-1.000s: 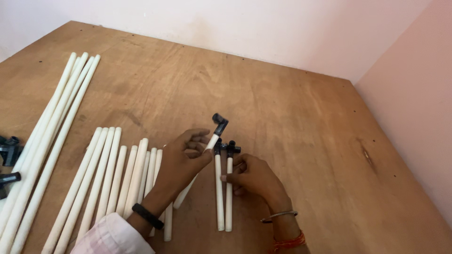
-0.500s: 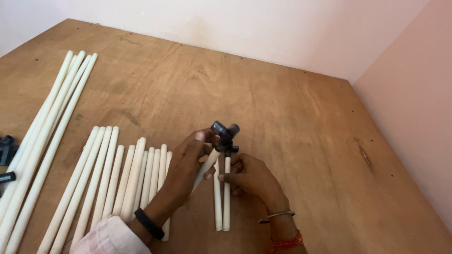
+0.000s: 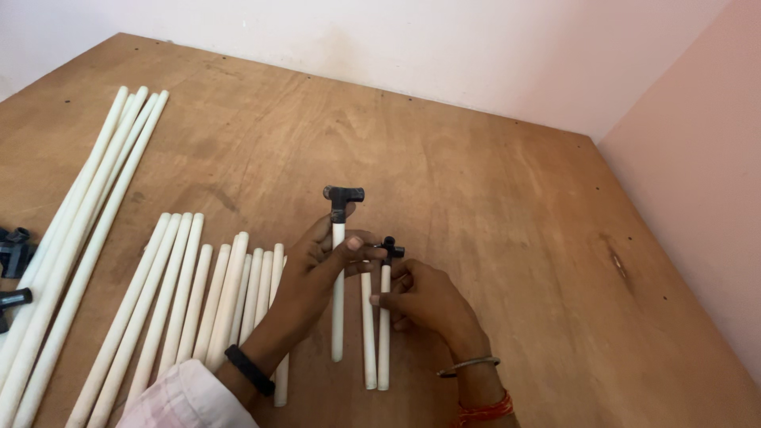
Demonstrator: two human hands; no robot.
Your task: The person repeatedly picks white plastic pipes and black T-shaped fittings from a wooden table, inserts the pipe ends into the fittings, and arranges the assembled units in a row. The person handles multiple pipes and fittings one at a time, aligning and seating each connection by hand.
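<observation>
A wooden table (image 3: 491,182) fills the view, its far edge meeting a pale wall (image 3: 444,47) and its right edge a pink wall (image 3: 697,158); the two walls join at the table's far right corner. Along the left edge lie the long white pipes (image 3: 95,206), running from near to far. Nearer the middle, at the near edge, a row of medium white pipes (image 3: 186,293) lies side by side, and a few black fittings (image 3: 14,265) sit at the left edge.

The left hand (image 3: 317,273) is closed around a short white pipe (image 3: 338,309) capped by a black T-shaped fitting (image 3: 343,198), the fitting pointing toward the far edge. Just beside it, the right hand (image 3: 420,297) pinches two short white pipes (image 3: 376,333) lying on the table, its fingers clamped near a smaller black fitting (image 3: 390,249) at their far end.

The step in hand looks like joining short pipes with black fittings. The next move likely calls for lining up the pipe ends squarely with the fitting's sockets and pressing firmly.
</observation>
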